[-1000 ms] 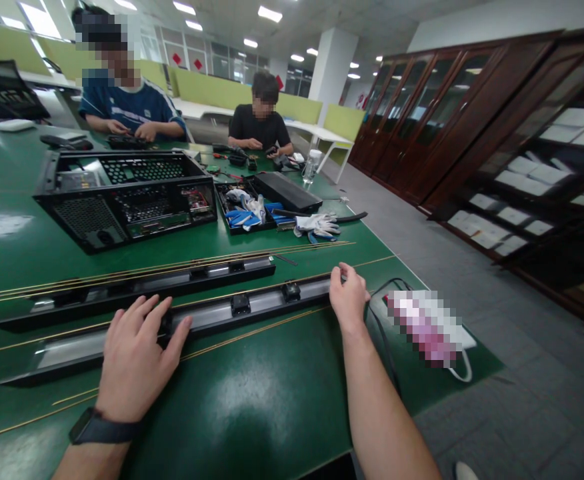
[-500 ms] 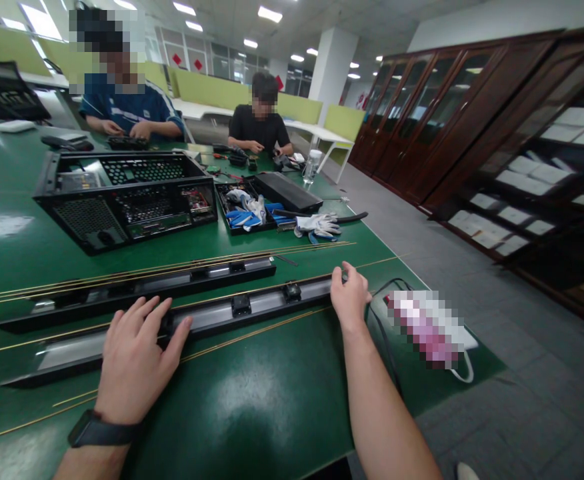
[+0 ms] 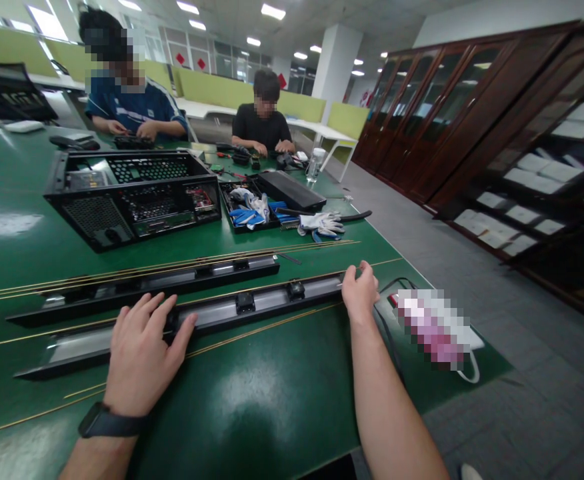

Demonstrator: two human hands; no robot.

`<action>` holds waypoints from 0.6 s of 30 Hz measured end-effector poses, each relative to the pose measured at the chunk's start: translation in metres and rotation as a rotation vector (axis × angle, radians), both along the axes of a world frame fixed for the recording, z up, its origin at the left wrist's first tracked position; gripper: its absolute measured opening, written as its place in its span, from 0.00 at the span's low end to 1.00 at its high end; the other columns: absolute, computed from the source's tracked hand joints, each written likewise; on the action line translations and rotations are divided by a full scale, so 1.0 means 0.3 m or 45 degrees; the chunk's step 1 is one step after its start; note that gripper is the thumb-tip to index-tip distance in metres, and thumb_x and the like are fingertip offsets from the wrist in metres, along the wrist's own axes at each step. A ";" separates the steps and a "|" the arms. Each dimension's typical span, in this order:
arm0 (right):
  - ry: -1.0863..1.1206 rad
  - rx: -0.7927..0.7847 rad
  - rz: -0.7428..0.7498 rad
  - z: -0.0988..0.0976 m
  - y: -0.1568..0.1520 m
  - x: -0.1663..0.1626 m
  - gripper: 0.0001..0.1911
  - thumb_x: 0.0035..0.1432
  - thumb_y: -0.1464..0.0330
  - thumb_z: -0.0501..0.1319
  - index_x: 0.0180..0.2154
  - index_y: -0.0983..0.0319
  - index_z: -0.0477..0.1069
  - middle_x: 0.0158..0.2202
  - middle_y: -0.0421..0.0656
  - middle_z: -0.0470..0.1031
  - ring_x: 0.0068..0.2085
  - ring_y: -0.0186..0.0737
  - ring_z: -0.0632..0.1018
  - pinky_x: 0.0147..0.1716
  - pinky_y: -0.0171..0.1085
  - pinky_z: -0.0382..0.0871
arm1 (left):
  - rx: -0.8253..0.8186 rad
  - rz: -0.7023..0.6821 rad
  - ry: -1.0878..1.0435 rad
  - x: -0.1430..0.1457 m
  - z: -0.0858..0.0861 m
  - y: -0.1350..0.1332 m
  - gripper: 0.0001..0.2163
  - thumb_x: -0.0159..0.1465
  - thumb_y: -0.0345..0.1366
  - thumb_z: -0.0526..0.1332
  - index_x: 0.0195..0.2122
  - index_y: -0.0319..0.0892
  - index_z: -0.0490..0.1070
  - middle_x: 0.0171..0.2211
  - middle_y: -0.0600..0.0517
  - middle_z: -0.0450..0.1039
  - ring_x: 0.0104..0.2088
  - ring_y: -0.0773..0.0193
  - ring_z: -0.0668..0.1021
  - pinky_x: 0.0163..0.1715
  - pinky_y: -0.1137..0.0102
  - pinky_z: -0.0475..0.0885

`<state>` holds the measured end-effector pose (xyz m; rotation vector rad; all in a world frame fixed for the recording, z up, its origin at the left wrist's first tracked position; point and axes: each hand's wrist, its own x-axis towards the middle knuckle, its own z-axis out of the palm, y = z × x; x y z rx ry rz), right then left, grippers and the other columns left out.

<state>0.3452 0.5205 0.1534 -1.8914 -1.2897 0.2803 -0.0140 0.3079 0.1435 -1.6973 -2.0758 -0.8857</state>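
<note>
Two long black rails lie across the green table. My left hand (image 3: pixel 142 353) rests flat, fingers spread, on the middle of the near rail (image 3: pixel 262 303). My right hand (image 3: pixel 359 290) is curled around that rail's right end. The far rail (image 3: pixel 172 280) lies parallel just beyond it, untouched. Thin brass-coloured rods (image 3: pixel 252 253) run along and between the rails. A dark watch sits on my left wrist.
An open black computer case (image 3: pixel 132 193) stands behind the rails. A black tray of tools (image 3: pixel 247 210), work gloves (image 3: pixel 322 225) and a flat black panel (image 3: pixel 292 190) lie to its right. Two people work at the table's far end. Dark wooden cabinets (image 3: pixel 472 113) line the right wall.
The view has shifted slightly, so everything sits a little further right. Both hands stay on the near rail in the same grip.
</note>
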 end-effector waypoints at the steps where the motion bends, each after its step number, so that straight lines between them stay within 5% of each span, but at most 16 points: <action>1: 0.011 -0.008 -0.011 -0.001 0.003 0.002 0.32 0.67 0.56 0.49 0.66 0.64 0.64 0.64 0.57 0.69 0.66 0.59 0.64 0.64 0.63 0.49 | -0.001 0.005 0.001 0.002 0.001 0.000 0.24 0.70 0.53 0.56 0.60 0.41 0.69 0.61 0.36 0.71 0.66 0.40 0.68 0.69 0.43 0.57; 18: 0.064 -0.024 -0.027 -0.023 0.026 0.027 0.36 0.63 0.51 0.53 0.67 0.62 0.62 0.64 0.57 0.69 0.64 0.63 0.67 0.64 0.66 0.52 | 0.040 0.005 0.027 0.009 0.006 0.002 0.25 0.71 0.52 0.55 0.58 0.36 0.72 0.59 0.35 0.73 0.65 0.42 0.70 0.68 0.45 0.59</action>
